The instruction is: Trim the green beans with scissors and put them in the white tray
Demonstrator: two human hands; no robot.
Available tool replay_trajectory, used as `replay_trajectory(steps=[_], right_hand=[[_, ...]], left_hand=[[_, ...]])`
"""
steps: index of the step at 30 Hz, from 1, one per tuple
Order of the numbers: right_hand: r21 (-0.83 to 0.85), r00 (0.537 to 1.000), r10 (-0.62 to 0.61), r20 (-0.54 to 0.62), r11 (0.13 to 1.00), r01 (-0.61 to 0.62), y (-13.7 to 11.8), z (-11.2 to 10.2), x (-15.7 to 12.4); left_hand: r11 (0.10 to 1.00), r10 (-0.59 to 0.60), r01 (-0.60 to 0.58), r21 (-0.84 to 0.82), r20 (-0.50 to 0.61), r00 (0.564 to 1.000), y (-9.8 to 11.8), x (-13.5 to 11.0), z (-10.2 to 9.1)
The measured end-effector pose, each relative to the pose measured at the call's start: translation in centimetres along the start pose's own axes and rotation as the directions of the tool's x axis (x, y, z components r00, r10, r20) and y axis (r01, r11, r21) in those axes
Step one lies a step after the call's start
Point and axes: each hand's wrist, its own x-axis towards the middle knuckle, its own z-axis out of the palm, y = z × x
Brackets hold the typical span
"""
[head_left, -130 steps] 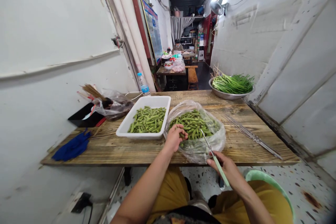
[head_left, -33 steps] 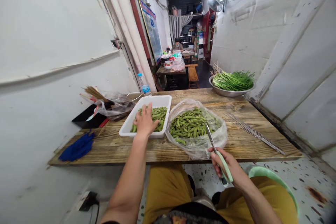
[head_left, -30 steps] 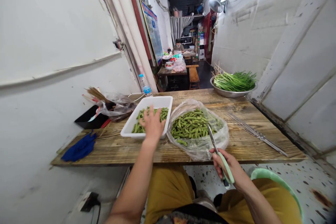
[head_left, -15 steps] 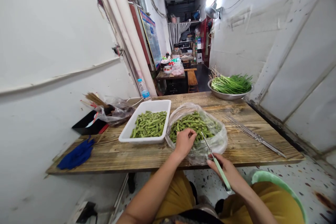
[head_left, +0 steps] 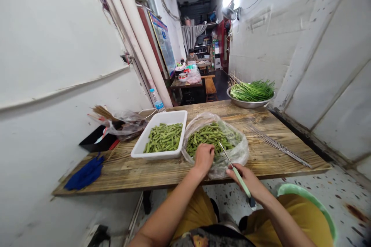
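Observation:
My left hand (head_left: 204,159) is over the near left part of a clear plastic bag (head_left: 242,150) of green soybean pods (head_left: 208,135). Its thumb and fingers are pinched together, and whatever is between them is hidden. In my right hand (head_left: 246,179) is a pair of scissors (head_left: 240,179) with pale green handles, seen nearly edge-on. Their thin metal blades point forward and left over the bag's near side, just right of my left fingers. Left of the bag, a white plastic tub (head_left: 159,155) holds more soybean pods (head_left: 165,137).
A metal bowl (head_left: 249,104) of green stalks stands at the far right of the wooden table (head_left: 121,175), metal skewers (head_left: 281,146) nearer. At left are a blue glove (head_left: 85,173), black box (head_left: 97,139) and water bottle (head_left: 157,100). A green bin (head_left: 304,191) stands below right. A person (head_left: 191,56) sits farther back.
The view has shifted slightly, moving the table and bowl a little left in the picture. Both hands keep nearly the same places over the bag, and the scissors stay in my right hand.

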Motion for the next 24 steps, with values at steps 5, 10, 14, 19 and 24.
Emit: replay_trajectory(steps=[5,10,14,19,24], right_hand=[[-0.039,0.999,-0.008,0.040,0.999,0.010,0.8,-0.3,-0.2],[-0.082,1.000,-0.011,0.019,0.997,0.012,0.8,-0.3,-0.3],[-0.083,0.999,-0.045,0.016,0.996,0.046,0.4,-0.3,-0.3],[-0.081,0.999,-0.046,0.021,0.996,0.048,0.0,-0.1,-0.4],[-0.088,0.998,-0.057,-0.011,0.995,0.056,-0.3,0.2,-0.4]], left_hand=[[0.984,-0.007,-0.004,-0.179,-0.064,0.998,-0.1,-0.6,0.4],[0.931,-0.107,0.088,-0.354,-0.033,0.994,0.4,-0.6,0.2],[0.881,-0.188,0.208,-0.425,0.089,0.978,0.9,-0.8,0.2],[0.839,-0.234,0.305,-0.452,0.207,0.950,1.4,-1.0,-0.4],[0.636,-0.289,0.458,-0.621,0.358,0.888,1.9,-0.6,-1.4]])
